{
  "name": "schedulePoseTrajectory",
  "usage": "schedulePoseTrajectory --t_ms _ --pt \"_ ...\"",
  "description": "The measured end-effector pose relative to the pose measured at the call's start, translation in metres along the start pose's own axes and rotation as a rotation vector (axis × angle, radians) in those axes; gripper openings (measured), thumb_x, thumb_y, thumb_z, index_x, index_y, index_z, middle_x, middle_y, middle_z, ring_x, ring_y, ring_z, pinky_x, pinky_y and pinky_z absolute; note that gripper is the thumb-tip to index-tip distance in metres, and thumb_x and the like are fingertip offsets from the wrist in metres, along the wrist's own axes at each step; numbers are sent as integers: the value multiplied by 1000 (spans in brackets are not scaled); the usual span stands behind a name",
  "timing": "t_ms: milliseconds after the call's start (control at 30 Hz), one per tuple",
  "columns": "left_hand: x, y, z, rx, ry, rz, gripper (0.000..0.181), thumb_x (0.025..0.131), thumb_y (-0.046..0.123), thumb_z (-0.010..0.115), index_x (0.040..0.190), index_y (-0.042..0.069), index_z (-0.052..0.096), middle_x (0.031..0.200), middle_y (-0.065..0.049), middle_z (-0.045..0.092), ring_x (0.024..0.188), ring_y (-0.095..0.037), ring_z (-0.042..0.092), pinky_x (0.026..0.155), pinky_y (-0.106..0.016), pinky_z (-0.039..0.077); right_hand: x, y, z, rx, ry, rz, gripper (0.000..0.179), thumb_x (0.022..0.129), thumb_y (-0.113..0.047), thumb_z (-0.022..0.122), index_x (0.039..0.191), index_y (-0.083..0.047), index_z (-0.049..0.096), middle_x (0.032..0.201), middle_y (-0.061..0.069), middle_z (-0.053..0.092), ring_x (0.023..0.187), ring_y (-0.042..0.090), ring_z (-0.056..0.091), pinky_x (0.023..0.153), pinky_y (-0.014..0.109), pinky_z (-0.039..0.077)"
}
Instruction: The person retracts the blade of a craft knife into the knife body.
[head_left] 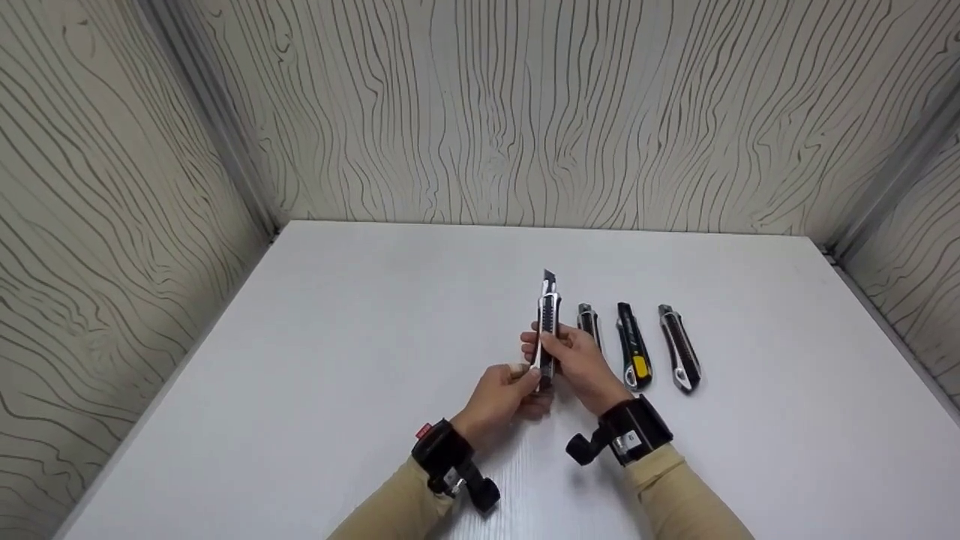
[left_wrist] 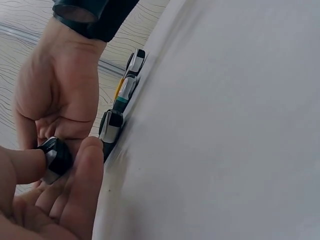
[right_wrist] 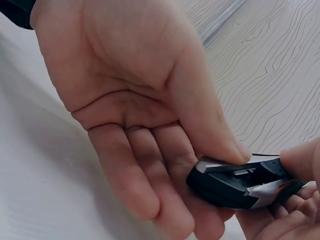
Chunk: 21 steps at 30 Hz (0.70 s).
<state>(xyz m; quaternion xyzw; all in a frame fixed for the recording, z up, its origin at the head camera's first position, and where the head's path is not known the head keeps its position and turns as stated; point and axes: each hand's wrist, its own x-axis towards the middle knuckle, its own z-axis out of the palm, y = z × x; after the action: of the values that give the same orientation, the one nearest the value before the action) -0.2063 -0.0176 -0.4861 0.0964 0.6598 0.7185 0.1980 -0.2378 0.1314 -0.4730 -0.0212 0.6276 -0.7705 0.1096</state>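
Both hands hold one black and silver utility knife (head_left: 548, 315) upright above the white table, its blade end pointing away from me. My left hand (head_left: 495, 401) pinches its butt end between thumb and fingers. Higher on the body, my right hand (head_left: 585, 367) grips it with the thumb across the front and fingers behind. In the right wrist view the knife's dark end (right_wrist: 225, 190) shows between both thumbs. Just right of the right hand lies a second utility knife (head_left: 589, 319), partly hidden by that hand.
Further right on the white table (head_left: 337, 322) lie a black utility knife with a yellow slider (head_left: 634, 349) and a silver and dark one (head_left: 680, 349). Wood-grain panels (head_left: 495, 112) enclose the table at the back and sides.
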Motion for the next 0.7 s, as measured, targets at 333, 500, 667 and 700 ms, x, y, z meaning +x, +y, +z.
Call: schedulePoseTrajectory --t_ms 333,500,667,700 --pt "-2 7 -7 100 -20 -41 21 91 11 53 98 -6 61 86 -23 67 71 -21 66 69 -35 57 -4 3 0 -60 -30 -9 44 95 -22 48 132 1 40 118 20 58 97 18 63 88 29 50" --pt "-1 6 -6 94 10 -38 21 90 12 55 98 -5 63 87 -22 68 73 -23 67 69 -34 57 -6 4 1 -53 4 -9 43 95 -22 48 127 7 43 112 18 62 97 20 63 87 29 51" --pt "-2 4 -6 98 21 -54 24 90 16 55 99 -4 64 88 -22 68 75 -27 68 69 -34 57 -6 6 2 -42 50 -1 39 95 -19 48 125 6 46 112 18 63 98 21 63 87 30 51" --pt "-3 4 -6 93 19 -56 25 90 17 55 99 -5 64 88 -23 68 76 -27 68 69 -34 57 -6 7 2 -45 56 -7 39 95 -20 48 124 6 46 111 18 63 97 21 64 87 31 51"
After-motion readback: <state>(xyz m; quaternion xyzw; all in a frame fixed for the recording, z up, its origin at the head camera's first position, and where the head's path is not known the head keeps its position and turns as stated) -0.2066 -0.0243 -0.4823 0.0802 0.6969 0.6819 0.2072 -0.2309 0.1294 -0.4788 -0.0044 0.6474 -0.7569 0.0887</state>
